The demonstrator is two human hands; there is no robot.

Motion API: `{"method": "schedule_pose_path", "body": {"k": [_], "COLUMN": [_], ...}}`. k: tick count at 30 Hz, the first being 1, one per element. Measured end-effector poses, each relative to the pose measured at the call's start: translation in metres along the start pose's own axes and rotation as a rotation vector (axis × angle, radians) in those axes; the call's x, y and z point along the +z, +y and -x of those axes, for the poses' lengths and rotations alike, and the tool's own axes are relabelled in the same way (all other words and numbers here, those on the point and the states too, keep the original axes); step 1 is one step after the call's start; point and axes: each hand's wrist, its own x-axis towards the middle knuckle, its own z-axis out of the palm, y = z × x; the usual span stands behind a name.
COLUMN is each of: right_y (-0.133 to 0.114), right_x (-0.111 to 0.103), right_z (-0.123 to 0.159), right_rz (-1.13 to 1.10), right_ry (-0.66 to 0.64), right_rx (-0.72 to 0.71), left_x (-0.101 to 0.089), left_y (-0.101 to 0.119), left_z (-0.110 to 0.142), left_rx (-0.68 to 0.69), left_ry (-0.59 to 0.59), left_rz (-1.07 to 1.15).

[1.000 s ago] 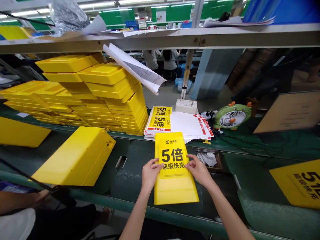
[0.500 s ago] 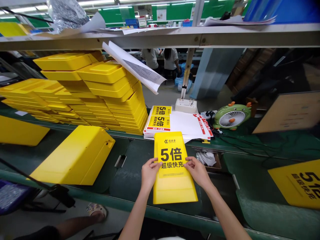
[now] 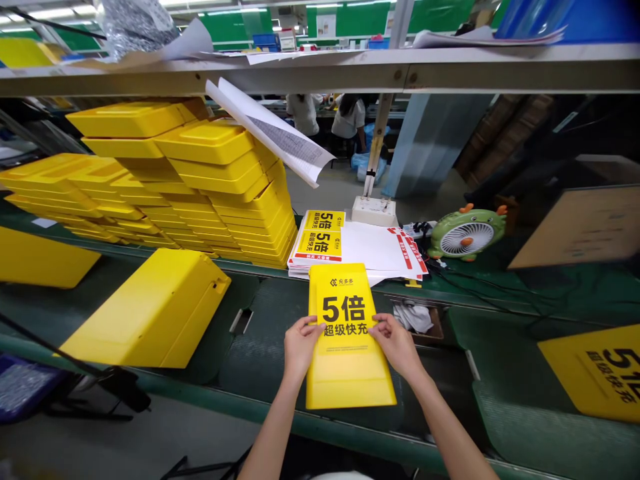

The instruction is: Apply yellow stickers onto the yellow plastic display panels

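- Person's left hand [image 3: 301, 343], half-curled, touches the left edge of a yellow label [image 3: 345, 339]; grip unclear.
- Right hand [image 3: 397, 340], likewise, touches its right edge.
- Between them, the label, reading "充多多 5倍 超级快充", lies on a yellow case [image 3: 351, 393].

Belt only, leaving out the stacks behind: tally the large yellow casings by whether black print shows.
Print showing: 2 (center casing, right-edge casing)
No print showing: 2 (plain casing, left-edge casing, partly out of view)
Total: 4
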Motion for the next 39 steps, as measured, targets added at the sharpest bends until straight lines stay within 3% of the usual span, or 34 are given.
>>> {"method": "schedule_pose_path", "body": {"k": [23,27,30,32,33,34,36,38,39], "right_y": [-0.009,0.001,0.015,0.024,0.028,0.031,0.036,0.040,0.042], "right_x": [-0.001,0.000,0.006,0.011,0.014,0.017,0.021,0.024,0.025], "right_z": [0.010,0.025,0.044,0.057,0.062,0.066,0.070,0.070,0.070], "right_rz": [0.112,0.231,0.195,0.059,-0.019,-0.082,-0.150,-0.187,-0.221], "right_ry": [0.032,0.080,0.044,-0.068,-0.123,-0.159,-0.159,-0.132,-0.142], "right_rx": [-0.040,-0.116,-0.019,0.124,0.184,0.223,0.236,0.215,0.210], "left_x": [-0.001,-0.004,0.003,0.013,0.020,0.028,0.046,0.063,0.071], "left_y": [0.007,0.014,0.004,-0.011,-0.019,-0.025,-0.027,-0.012,0.001], "left_z": [0.002,0.020,0.051,0.070,0.076,0.077,0.062,0.025,-0.001], "left_rx": [-0.030,-0.010,0.089,0.270,0.405,0.557,0.804,0.853,0.831], "left_ry": [-0.010,-0.043,0.146,0.254,0.205,0.082,-0.265,-0.478,-0.496], "left_rz": [-0.043,-0.110,-0.374,-0.633,-0.761,-0.884,-1.091,-1.239,-1.289]}}
